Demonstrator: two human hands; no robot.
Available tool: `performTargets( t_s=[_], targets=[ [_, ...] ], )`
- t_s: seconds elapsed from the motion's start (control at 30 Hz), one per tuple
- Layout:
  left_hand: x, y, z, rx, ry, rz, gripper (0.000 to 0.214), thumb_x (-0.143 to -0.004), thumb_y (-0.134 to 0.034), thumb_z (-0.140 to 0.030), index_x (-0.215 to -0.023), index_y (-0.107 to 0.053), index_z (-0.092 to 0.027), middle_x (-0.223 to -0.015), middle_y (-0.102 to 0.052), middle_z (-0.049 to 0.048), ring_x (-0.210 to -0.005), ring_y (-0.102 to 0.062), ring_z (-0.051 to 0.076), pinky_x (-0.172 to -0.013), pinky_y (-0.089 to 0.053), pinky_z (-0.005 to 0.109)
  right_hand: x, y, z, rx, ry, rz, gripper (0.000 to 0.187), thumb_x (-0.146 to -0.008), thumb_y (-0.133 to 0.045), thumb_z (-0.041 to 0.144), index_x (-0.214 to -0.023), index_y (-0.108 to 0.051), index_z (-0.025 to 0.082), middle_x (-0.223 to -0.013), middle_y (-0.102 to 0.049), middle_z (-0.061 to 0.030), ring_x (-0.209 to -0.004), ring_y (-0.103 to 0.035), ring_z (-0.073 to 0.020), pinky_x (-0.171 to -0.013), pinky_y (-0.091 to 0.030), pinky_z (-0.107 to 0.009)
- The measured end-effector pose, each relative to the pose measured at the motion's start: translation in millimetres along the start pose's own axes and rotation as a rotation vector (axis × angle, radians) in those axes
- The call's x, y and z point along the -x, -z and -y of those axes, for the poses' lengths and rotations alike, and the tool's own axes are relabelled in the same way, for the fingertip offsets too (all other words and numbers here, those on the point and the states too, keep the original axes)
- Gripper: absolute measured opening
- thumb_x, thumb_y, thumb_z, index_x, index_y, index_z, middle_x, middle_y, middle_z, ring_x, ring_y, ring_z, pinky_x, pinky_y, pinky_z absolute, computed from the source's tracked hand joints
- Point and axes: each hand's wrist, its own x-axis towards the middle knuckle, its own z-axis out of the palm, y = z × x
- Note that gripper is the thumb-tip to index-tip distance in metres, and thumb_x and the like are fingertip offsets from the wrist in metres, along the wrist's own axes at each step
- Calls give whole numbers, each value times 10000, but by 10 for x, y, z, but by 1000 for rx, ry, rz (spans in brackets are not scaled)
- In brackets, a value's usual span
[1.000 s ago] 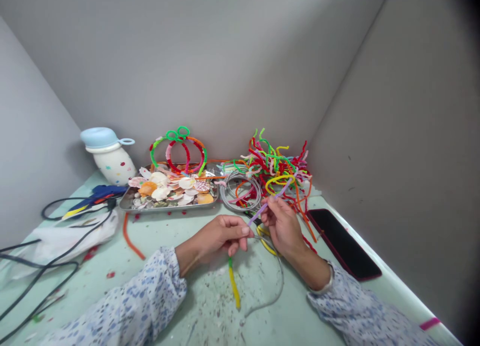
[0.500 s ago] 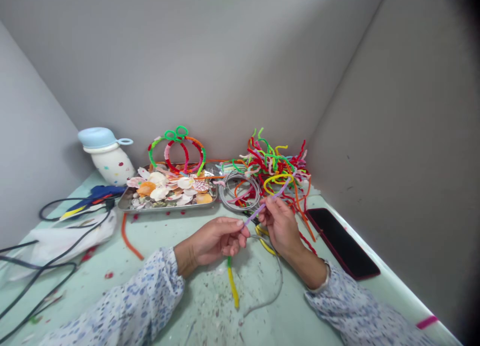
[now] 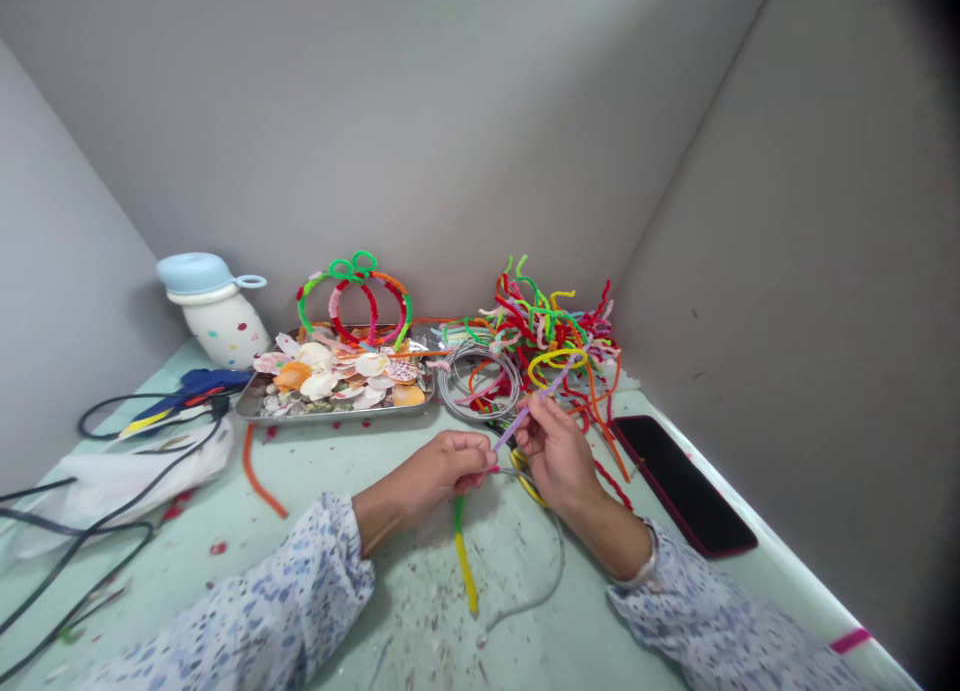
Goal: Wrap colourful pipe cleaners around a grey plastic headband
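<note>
Head view looks down at a pale green surface (image 3: 360,591) boxed in by grey walls. The left hand (image 3: 442,473) has its fingers curled together, pinching the upper end of a green-yellow stem (image 3: 465,561) that runs from the fingertips down toward the person and lies on the surface. The right hand (image 3: 556,456) is just beside it, thumb and forefinger pressed onto a lilac stem (image 3: 546,386). This stem is held off the surface and slants up and to the right from the left fingertips toward the pile (image 3: 555,321) of coloured stems at the back wall. Whether the left hand also grips the lilac stem's lower end cannot be told. A grey wire (image 3: 559,561) leaves the gap between the hands and curves down to the right over the surface. Something yellow (image 3: 529,483) lies partly hidden beneath the right hand.

Behind the hands a wire coil (image 3: 480,381) lies beside the pile. To its left stands a metal tray (image 3: 337,413) filled with shells (image 3: 330,376), with a hoop (image 3: 356,296) of coloured stems upright at its rear. Farther left are a spotted jar (image 3: 217,316) with a blue lid, a glue gun (image 3: 187,391), black cables (image 3: 75,541) and a white bag (image 3: 112,476). An orange stem (image 3: 259,476) lies in front of the tray. A dark phone (image 3: 679,481) rests to the right of the right hand, near the wall.
</note>
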Motion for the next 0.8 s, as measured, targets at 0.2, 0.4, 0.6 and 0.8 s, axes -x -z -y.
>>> performTargets(
  t_s=[0.2, 0.4, 0.6, 0.8],
  targets=[
    [-2, 33, 61, 265, 126, 18, 350, -797, -559, -466, -751, -591, -120, -610, -539, 8, -455, -425, 57, -438, -261, 187, -41, 42, 41, 14, 33, 69, 222, -754, -682, 381, -766, -640, 164, -602, -560, 32, -493, -503, -60, -449, -385, -161],
    [-11, 79, 65, 368, 106, 40, 357, -801, -588, -431, -875, -641, -86, -664, -548, 19, -451, -424, 35, -405, -237, 165, 29, 32, -3, 139, 83, 111, 232, -780, -657, 407, -810, -650, 177, -610, -580, 24, -509, -507, -71, -459, -382, -173],
    [-16, 84, 92, 245, 90, -12, 240, -767, -649, -320, -829, -645, -88, -505, -439, -52, -380, -310, 11, -388, -169, 168, -20, 55, 11, 40, 39, 45, 210, -736, -698, 370, -776, -629, 176, -604, -571, 33, -484, -499, -70, -427, -371, -179],
    [-16, 126, 66, 280, 50, -33, 283, -785, -619, -271, -1022, -608, -115, -454, -402, -88, -339, -272, 14, -371, -154, 177, -185, 141, 74, -138, 92, -113, 154, -704, -720, 286, -733, -613, 179, -583, -550, 51, -460, -479, -55, -416, -378, -178]
  ],
)
